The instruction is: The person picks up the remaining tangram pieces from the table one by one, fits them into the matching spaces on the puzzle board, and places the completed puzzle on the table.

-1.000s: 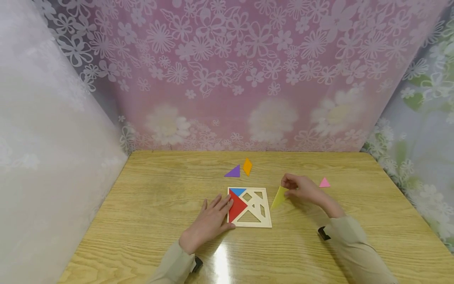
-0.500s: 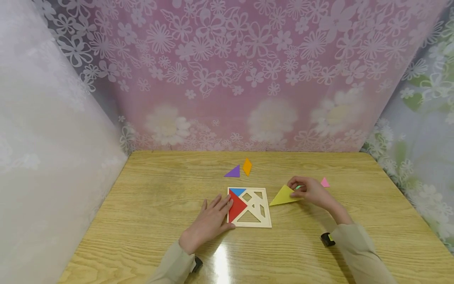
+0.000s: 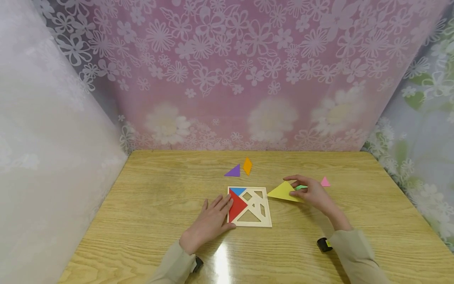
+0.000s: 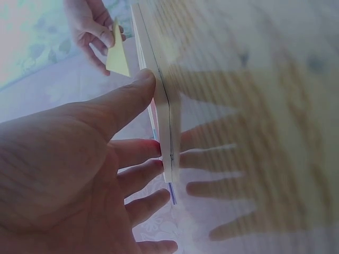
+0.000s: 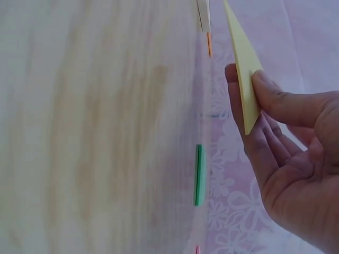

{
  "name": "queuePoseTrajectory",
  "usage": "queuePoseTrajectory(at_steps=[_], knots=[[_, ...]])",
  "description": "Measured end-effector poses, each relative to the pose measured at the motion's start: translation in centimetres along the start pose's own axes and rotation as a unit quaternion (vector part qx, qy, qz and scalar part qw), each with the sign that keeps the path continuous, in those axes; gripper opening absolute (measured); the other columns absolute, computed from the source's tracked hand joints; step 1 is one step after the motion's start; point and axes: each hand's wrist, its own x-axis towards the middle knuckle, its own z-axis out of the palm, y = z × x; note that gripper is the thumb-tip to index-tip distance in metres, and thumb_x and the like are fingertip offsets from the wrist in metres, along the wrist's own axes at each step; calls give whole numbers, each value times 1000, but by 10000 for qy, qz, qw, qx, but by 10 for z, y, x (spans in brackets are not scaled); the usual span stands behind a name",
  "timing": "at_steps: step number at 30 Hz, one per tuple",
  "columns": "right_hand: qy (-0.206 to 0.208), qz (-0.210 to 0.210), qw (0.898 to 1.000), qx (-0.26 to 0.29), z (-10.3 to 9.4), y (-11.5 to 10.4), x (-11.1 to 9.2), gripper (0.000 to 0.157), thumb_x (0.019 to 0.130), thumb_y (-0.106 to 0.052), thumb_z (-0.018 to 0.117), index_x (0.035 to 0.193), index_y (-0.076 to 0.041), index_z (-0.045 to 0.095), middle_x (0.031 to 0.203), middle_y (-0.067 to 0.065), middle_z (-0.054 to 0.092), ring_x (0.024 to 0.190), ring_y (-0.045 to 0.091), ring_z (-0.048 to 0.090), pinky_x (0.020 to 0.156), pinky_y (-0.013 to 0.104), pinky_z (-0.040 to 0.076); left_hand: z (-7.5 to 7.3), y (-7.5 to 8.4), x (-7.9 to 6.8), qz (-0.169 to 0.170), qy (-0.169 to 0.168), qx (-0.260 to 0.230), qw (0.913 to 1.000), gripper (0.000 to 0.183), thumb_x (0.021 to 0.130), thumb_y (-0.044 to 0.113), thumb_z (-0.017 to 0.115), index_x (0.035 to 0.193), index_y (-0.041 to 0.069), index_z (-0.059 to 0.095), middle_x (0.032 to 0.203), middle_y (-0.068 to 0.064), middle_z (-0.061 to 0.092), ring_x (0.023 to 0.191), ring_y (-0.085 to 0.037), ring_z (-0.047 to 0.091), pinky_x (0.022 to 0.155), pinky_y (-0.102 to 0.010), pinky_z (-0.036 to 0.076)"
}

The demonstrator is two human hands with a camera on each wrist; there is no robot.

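Yellow triangle (image 3: 281,192), pinched in my right hand (image 3: 312,192), tapers leftward to the tangram frame (image 3: 267,221) my spread left hand (image 3: 208,223) touches.

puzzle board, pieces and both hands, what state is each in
board: flat, partly filled
red triangle: set in board
blue triangle: set in board
yellow triangle: pinched, held up
purple triangle: lying loose
orange piece: lying loose
green piece: lying loose
pink triangle: lying loose
left hand: spread, touching board
right hand: pinching yellow triangle

Room before board (image 3: 266,221) — left hand (image 3: 208,223) bars left edge.
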Motion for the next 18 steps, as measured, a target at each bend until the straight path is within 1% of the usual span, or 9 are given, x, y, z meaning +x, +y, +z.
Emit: queuePoseTrajectory(at_steps=[4,8,11,14,18], knots=[[59,259,9996,72,4,0,0,47,93,-6,72,139,-6,60,117,24,61,79,20,69,54,26,46,0,0,1,-7,-2,1,10000,74,97,44,64,155,4,41,164,-10,33,150,-36,30,115,-69,24],[81,439,9988,198,8,-1,0,47,93,-6,72,139,-8,61,117,23,61,66,16,62,51,24,40,1,-1,1,-22,-31,7,10000,75,97,45,64,155,4,40,164,-10,32,150,-36,29,115,-69,24],[6,429,9985,344,10,-4,1,48,92,-6,73,138,-5,60,115,23,62,60,12,55,50,24,39,1,0,1,-34,-43,5,10000,75,98,45,64,155,4,40,164,-9,32,151,-36,29,115,-69,24],[-95,422,9979,487,13,-10,1,48,91,-6,74,137,-4,61,113,23,64,56,10,50,50,25,40,0,0,1,-47,-45,-32,10000,75,98,44,64,155,4,40,164,-9,32,151,-36,28,115,-69,23],[-238,419,9975,524,19,-18,2,47,91,-6,74,137,-3,61,111,21,65,57,11,52,51,25,41,0,0,1,-48,-37,-30,10000,75,97,44,64,155,4,40,164,-10,32,151,-36,28,115,-69,23]])
